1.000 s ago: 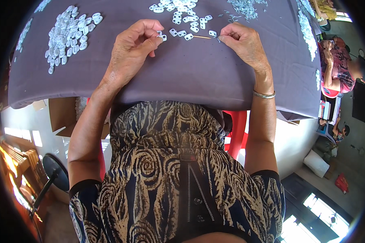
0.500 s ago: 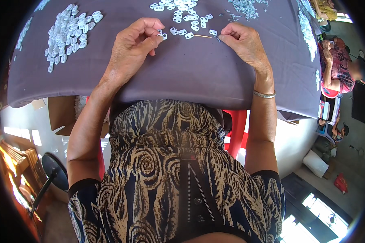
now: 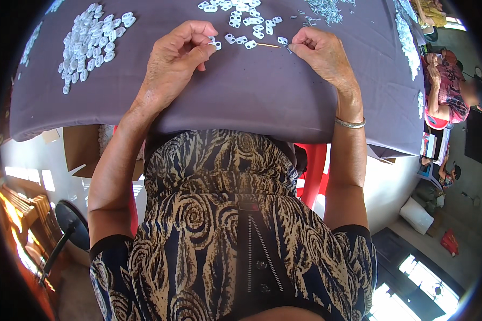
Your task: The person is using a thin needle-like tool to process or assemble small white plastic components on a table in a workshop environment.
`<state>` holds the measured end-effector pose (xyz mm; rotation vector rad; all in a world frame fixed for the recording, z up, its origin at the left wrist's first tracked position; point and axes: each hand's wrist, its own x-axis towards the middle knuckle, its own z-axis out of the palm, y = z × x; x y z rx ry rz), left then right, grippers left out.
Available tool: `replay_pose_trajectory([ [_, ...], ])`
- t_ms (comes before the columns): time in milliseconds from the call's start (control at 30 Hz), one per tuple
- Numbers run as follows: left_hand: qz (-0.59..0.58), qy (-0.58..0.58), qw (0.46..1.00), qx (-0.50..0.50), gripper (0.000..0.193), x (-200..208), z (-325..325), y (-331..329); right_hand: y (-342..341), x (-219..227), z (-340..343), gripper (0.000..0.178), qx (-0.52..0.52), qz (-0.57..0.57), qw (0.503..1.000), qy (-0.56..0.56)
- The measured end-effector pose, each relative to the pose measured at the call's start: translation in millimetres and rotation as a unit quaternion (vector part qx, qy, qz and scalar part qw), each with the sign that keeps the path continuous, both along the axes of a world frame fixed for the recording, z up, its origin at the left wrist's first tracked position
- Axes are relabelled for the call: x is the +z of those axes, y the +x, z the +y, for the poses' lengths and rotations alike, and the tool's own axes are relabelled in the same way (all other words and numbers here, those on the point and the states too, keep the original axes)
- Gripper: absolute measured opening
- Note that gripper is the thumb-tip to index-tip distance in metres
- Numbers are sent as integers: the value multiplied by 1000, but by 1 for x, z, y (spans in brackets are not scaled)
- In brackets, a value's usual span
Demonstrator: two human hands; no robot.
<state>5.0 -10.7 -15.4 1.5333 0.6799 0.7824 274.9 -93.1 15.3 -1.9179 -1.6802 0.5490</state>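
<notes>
Slightly raised, left hand [image 3: 175, 60] pinches a white piece [image 3: 216, 43].

one head-worn fisheye looks down from close above (edges bend), past the torso [image 3: 198, 214] onto the table [image 3: 241, 101].

On the desk [image 3: 246, 96], a pile of oval pieces [image 3: 91, 45] lies left of the left fingers [image 3: 199, 52]; two-hole plates [image 3: 254, 21] lie beyond and right of these, a heap of pins [image 3: 328, 9] farther right; a thin stick [image 3: 268, 45] lies just left of the right fingers [image 3: 301, 51]; a cardboard box [image 3: 80, 150] sits below the desk's near left edge
</notes>
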Motion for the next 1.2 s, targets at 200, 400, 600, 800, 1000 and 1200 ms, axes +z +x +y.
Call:
replay_pose_trajectory([
  [200, -2, 5, 1000, 1, 20, -2, 1, 0, -4, 4, 4, 12, -5, -31, 998, -45],
  [400, 12, 0, 1000, -1, 20, 6, -3, 0, -11, -3, 0, 8, 2, -71, 998, -1],
  [600, 5, 8, 1000, -2, 19, 1, -1, 1, -14, -4, -7, 5, 20, -143, 987, 77],
  [800, 1, 2, 1000, 3, 18, 1, 0, 1, -7, 0, -3, 4, 22, -136, 990, 32],
  [1000, -28, -3, 1000, 9, 17, -1, -1, 2, -15, 5, -5, 5, 1, -44, 995, 86],
  [1200, -45, 6, 999, -4, 18, 0, -2, 2, -49, 12, 5, 6, 18, 165, 982, 85],
])
